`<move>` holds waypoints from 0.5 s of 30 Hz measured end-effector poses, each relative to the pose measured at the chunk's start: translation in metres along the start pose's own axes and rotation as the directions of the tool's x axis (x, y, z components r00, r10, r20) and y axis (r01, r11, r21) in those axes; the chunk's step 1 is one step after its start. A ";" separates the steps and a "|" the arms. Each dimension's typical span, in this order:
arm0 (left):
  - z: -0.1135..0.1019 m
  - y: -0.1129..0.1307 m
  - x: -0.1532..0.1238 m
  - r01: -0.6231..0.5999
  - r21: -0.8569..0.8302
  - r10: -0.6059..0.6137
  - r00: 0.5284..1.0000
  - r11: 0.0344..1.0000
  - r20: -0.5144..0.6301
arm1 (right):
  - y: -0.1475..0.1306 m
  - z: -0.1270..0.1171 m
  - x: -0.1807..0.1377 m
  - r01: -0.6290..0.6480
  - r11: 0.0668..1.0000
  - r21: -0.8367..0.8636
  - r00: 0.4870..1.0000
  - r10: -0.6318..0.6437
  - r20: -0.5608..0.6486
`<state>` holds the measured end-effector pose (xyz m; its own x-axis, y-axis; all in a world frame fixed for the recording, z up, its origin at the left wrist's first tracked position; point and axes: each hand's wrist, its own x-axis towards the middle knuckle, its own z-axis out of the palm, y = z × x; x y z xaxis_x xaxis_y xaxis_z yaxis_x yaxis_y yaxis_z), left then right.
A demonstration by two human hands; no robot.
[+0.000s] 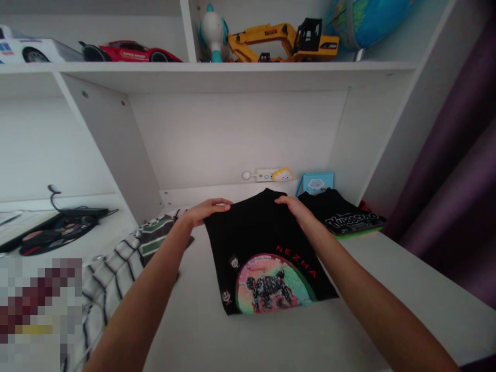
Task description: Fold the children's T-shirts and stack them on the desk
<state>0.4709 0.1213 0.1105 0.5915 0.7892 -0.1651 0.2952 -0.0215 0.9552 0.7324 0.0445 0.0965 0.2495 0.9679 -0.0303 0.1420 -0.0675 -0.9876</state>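
A black T-shirt (248,227), folded into a rough rectangle, is spread before me on the white desktop. Its front carries a round, colourful sequin picture and the red letters NEZHA. At its far left corner, my left hand (207,209) pinches the cloth between thumb and fingers. My right hand (289,201) grips the far edge near the collar, its fingers partly hidden behind the cloth. Right of it lies a folded dark shirt (337,209) with white lettering. Striped clothing (112,279) is heaped to the left of my left forearm.
A blue desk calendar (318,182) and a power strip (267,175) stand by the back wall. Overhead, a shelf (240,67) bears toy vehicles and a globe (372,23). A purple curtain (457,170) hangs at right; dark objects (58,232) lie at left.
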 end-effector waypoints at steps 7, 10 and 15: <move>0.003 -0.092 0.043 0.202 -0.056 -0.210 0.952 0.978 -0.225 | 0.093 -0.007 0.037 -0.107 0.984 -0.140 0.992 0.115 0.048; -0.007 -0.098 0.034 0.167 -0.076 -0.178 0.969 0.983 -0.170 | 0.107 -0.009 0.045 -0.072 0.971 -0.228 0.996 0.083 0.039; -0.013 -0.103 0.029 0.106 -0.138 -0.124 0.984 0.985 -0.126 | 0.117 -0.001 0.059 -0.020 0.908 -0.418 0.999 -0.001 -0.050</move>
<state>0.4483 0.1541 0.0107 0.4512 0.8568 -0.2497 0.2503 0.1471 0.9569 0.7648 0.0939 -0.0203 0.2970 0.9546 -0.0217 0.5243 -0.1821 -0.8318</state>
